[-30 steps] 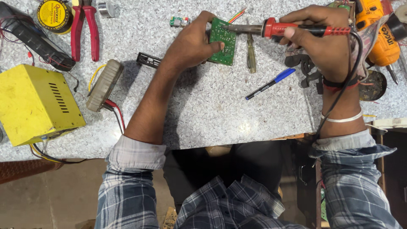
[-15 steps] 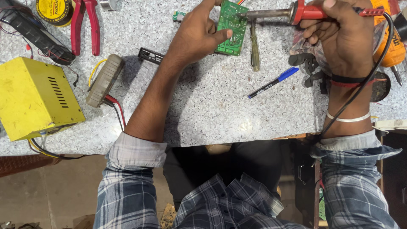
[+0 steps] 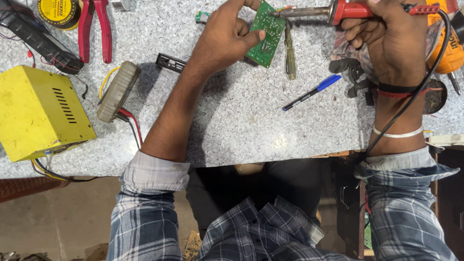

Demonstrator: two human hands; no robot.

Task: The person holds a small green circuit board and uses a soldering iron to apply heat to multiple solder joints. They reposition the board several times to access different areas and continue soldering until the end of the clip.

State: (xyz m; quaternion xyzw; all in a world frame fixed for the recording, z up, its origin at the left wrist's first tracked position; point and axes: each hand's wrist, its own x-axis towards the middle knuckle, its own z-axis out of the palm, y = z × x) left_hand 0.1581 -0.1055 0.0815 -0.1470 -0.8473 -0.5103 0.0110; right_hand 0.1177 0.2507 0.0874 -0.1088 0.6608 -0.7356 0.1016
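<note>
Pinched between thumb and fingers, the green circuit board (image 3: 265,34) sits tilted in the left hand (image 3: 226,41) above the speckled table (image 3: 241,116). Clenched around the red-handled soldering iron (image 3: 333,9), the right hand (image 3: 386,41) sets its tip against the board's upper edge (blue pen (image 3: 311,92) lies nearby).

A: Location, as I log it?

B: Electronics repair workshop. On my speckled stone-pattern bench (image 3: 241,125): red-handled soldering iron (image 3: 338,9) in my right hand (image 3: 386,43), green circuit board (image 3: 266,34) in my left hand (image 3: 227,38).

A: Supporting items?

B: Red-handled pliers (image 3: 96,29), yellow tin of soldering paste (image 3: 59,10), yellow metal power box (image 3: 41,113) with leads, screwdriver (image 3: 290,53), blue pen (image 3: 311,92).
</note>
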